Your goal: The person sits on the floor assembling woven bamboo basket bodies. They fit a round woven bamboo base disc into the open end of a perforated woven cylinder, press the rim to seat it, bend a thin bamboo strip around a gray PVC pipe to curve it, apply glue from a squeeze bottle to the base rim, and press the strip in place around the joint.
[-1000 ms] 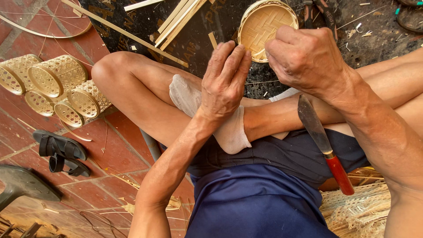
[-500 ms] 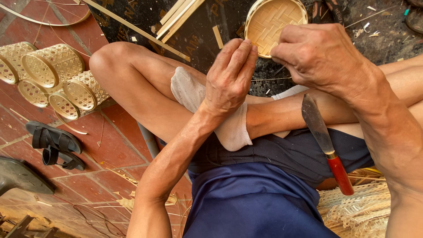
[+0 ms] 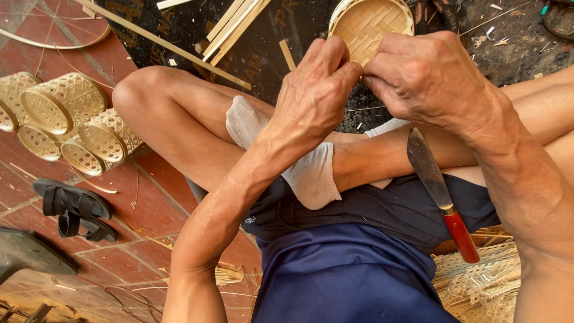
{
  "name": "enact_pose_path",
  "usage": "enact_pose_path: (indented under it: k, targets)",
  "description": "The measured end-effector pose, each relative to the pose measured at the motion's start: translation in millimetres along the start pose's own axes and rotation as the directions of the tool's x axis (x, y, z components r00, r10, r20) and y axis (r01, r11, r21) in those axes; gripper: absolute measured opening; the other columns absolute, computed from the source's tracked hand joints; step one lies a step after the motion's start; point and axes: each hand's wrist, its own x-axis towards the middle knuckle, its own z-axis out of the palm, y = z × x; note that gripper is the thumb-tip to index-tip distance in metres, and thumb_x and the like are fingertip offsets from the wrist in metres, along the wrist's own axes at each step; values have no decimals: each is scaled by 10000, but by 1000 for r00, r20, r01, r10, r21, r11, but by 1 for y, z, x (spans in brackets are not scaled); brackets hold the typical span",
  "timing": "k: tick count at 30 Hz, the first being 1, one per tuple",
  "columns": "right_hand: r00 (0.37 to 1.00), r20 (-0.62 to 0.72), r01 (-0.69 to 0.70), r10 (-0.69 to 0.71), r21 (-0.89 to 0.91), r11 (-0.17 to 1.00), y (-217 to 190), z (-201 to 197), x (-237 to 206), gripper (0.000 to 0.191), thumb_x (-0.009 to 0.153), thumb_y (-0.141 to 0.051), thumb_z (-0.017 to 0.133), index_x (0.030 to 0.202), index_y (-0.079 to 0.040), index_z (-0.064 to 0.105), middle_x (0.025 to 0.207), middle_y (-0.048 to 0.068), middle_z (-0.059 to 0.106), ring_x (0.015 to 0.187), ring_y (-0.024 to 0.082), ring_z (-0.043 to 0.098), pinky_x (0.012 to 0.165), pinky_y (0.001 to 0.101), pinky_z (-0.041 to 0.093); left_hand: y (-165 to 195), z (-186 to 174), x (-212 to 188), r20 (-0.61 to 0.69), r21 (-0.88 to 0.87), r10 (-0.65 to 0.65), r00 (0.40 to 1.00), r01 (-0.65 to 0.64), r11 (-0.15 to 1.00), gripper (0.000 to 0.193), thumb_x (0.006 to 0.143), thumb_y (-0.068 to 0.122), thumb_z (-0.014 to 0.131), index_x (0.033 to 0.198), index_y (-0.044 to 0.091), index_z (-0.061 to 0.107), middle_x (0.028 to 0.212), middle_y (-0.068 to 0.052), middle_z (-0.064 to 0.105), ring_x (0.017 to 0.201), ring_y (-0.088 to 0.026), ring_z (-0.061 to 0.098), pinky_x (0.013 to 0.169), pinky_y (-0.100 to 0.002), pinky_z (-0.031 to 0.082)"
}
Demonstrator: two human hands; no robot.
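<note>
Hiding fingertips, hands (image 3: 382,90) meet, basket (image 3: 372,24) half-covered

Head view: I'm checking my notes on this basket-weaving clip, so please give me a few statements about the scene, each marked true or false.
1. The left hand and right hand meet fingertip to fingertip above the crossed legs. True.
2. A knife with a red handle rests on the lap. True.
3. The right hand grips the knife. False: the knife lies loose, below that hand.
4. A round woven basket sits on the dark ground beyond the hands. True.
5. The black sandals are on the person's feet. False: they lie on the red tiles; the foot wears a white sock.
</note>
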Motion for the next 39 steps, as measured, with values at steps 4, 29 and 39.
enact_pose_path:
  k: [4,29,39]
  targets:
    - [995,-96,14,-14,-1,1000,-2,0,0,97,841,-68,794,872,-41,706,769,77,607,688,272,656,592,367,536,5,-1,2,-9,11,-34,999,34,999,35,922,-2,635,956,4,627,1005,-113,521,967,-272,585,758,-412,563]
    - [996,92,12,-6,-63,998,-11,-13,10,140,803,-68,759,753,-36,632,778,73,597,654,278,645,544,381,517,4,-1,8,87,33,-67,994,64,997,73,855,-32,632,921,-37,664,1021,-139,537,984,-290,589,789,-425,567]
    - [994,83,84,-68,-197,977,-12,-10,6,172,851,-119,751,752,-66,620,795,44,583,704,217,659,551,347,532,-2,-1,6,58,39,28,998,-30,999,69,898,0,628,952,-17,667,1030,-124,522,994,-282,567,811,-420,559]
